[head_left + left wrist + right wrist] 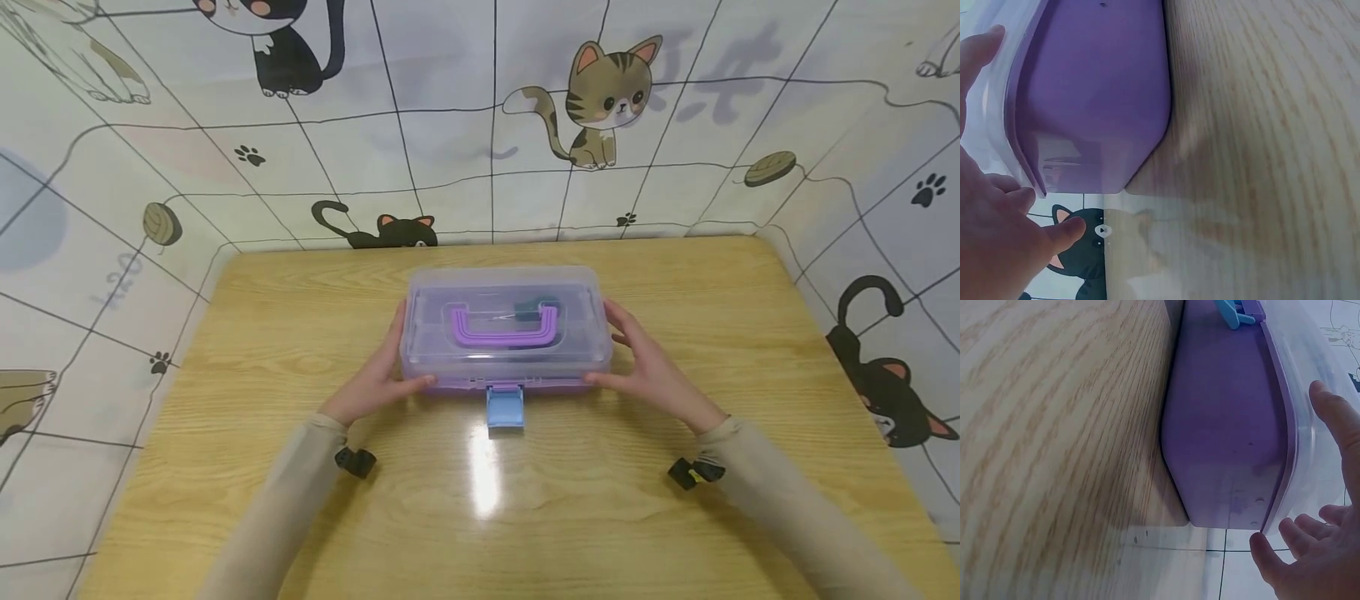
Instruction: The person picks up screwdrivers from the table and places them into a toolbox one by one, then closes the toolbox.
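A purple plastic storage box (450, 388) with a see-through lid (510, 364) and a purple carrying handle (504, 337) sits on the table. Its blue latch (505, 408) is flipped out at the front. Through the lid shows a dark green item (528, 310) with a thin shaft. My left hand (375, 379) grips the left end, thumb on the lid's front corner and fingers along the side. At the right end my right hand (652, 375) holds the matching corner, thumb in front. In the right wrist view, its curled fingers (1300, 540) are at the lid's rim.
The wooden table (300, 308) reaches round the box on all sides. A white cloth (450, 158) printed with cats and grid lines stands behind and at both sides. Each wrist wears a small black camera (356, 462).
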Available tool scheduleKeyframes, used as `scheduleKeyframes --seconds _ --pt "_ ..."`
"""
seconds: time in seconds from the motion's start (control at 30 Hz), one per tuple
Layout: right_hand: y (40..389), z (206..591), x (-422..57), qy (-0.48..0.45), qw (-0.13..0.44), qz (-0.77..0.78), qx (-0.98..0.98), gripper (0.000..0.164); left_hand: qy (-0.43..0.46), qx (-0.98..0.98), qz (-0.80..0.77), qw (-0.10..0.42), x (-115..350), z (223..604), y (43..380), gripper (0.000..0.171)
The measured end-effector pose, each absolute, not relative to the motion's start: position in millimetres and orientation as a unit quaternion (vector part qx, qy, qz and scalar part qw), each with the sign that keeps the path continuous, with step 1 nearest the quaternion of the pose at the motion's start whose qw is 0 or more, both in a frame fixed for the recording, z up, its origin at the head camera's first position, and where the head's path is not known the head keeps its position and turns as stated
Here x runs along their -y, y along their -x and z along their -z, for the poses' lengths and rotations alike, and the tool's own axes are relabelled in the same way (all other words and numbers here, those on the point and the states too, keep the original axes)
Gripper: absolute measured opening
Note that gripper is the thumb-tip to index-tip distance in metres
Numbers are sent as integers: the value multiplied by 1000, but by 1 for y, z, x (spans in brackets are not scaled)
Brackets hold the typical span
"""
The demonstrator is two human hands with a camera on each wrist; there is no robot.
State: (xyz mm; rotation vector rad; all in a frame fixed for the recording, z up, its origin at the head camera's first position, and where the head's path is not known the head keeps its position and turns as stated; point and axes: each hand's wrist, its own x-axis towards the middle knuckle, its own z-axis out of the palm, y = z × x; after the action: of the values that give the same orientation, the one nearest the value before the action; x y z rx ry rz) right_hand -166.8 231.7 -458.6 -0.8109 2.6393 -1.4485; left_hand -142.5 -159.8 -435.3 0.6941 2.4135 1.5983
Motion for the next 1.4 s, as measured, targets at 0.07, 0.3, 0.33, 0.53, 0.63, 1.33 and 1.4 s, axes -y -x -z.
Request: scheduleKeyframes --seconds 0.07,0.3,0.33,0.53,0.63,1.33,1.4 --pt "163 450 -228 263 6 464 -846 107 -234 -818 -521 73 159 434 143 115" --pt "153 417 -216 265 -3 456 -850 98 -246 -841 -481 38 157 429 148 101" --pt "154 417 -217 264 -3 456 -850 98 -245 -843 -477 38 156 428 148 99" --pt "169 439 -229 250 0 458 -853 106 -239 -848 -471 39 154 424 151 98" --pt "173 447 -233 237 11 459 -856 106 -237 -849 -471 36 153 422 152 98" --pt "152 461 -255 152 104 456 -871 30 -240 -845 -477 35 151 440 162 102" --pt "150 465 -255 165 116 450 -870 30 -241 -845 -477 30 154 451 166 104"
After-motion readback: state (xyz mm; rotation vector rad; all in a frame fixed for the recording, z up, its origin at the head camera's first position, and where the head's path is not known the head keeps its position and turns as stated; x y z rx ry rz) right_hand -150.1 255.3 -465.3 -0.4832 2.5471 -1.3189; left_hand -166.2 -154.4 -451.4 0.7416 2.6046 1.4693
